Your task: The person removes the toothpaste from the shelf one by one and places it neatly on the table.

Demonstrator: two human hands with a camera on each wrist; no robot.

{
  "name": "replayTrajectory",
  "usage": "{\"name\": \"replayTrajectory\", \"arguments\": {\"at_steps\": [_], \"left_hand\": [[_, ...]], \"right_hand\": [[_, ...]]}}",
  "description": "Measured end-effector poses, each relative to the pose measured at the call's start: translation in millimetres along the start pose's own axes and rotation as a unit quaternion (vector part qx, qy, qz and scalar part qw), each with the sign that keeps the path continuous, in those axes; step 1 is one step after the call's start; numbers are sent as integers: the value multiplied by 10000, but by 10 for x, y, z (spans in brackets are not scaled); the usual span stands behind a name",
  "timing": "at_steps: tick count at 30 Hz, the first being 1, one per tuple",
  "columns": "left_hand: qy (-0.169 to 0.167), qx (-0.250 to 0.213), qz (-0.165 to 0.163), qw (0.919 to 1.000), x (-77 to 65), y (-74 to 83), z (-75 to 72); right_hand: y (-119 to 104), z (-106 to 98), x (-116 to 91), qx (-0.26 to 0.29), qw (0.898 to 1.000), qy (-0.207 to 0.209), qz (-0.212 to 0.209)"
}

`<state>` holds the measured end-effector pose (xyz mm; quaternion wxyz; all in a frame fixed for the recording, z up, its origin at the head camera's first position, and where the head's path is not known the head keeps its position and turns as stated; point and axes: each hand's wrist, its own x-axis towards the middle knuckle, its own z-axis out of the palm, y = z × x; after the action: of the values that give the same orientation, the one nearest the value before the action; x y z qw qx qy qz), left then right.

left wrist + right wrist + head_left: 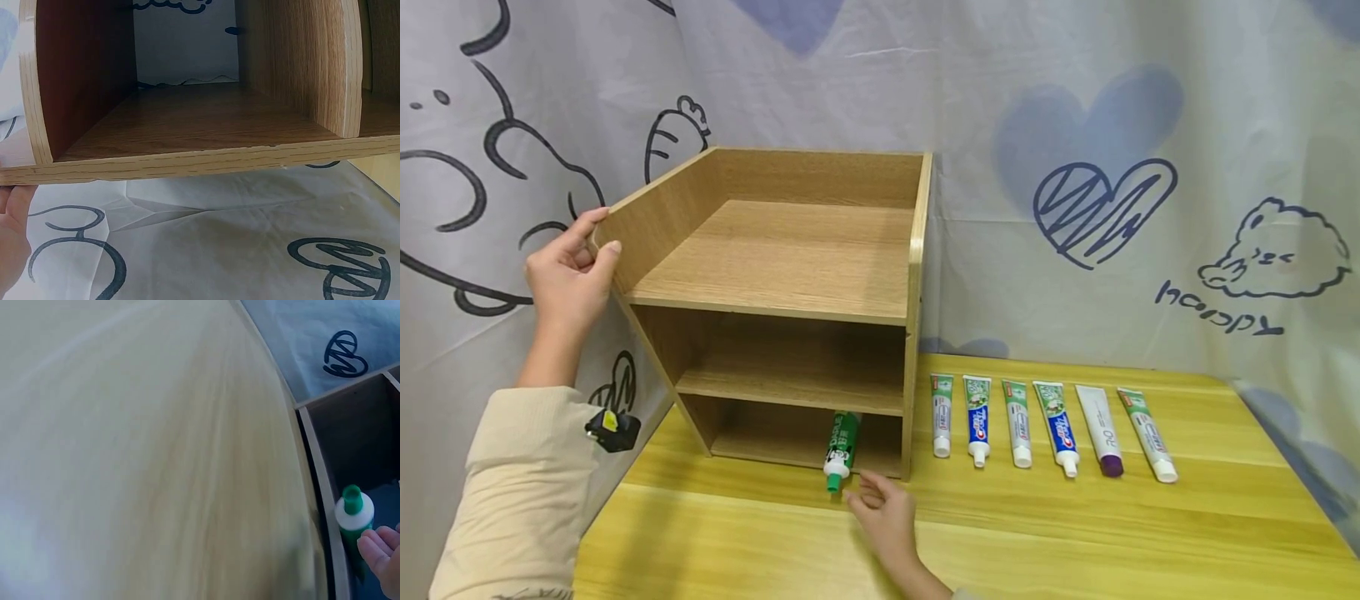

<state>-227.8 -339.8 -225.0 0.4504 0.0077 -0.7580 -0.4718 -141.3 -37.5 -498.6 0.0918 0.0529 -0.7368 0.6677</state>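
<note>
A small wooden shelf (pixel 790 242) stands on the table with two open compartments under its top board. My left hand (pixel 571 271) grips the front edge of its left side panel, thumb on the inner face. In the left wrist view, part of that hand (pixel 14 240) shows by the panel edge. A green toothpaste tube (pixel 842 442) lies in the bottom compartment, its white shoulder and green cap sticking out in front. Just right of the cap is my right hand (pixel 887 517), fingers loosely bent and holding nothing. The right wrist view has its fingertips close beside the tube (pixel 354 515).
Right of the shelf, several toothpaste tubes (pixel 1018 421) lie in a row on the yellow wooden table (pixel 1037 542), caps toward me. One tube (pixel 1099 429) has a purple cap. A pale curtain (pixel 985 108) with drawings hangs behind and to the left.
</note>
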Motion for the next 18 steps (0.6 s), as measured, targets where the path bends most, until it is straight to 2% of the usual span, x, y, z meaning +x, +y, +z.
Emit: {"name": "replayTrajectory", "arguments": {"at_steps": [6,12,18], "left_hand": [[6,-239,-179,9996,-7,21,4],[-22,-179,-188,9997,-8,28,6],[-15,67,13,10000,-4,6,-3]], "right_hand": [[77,212,-23,-322,9980,506,-179],[95,368,-46,-504,9939,914,348],[87,445,-54,-650,9882,1173,739]]}}
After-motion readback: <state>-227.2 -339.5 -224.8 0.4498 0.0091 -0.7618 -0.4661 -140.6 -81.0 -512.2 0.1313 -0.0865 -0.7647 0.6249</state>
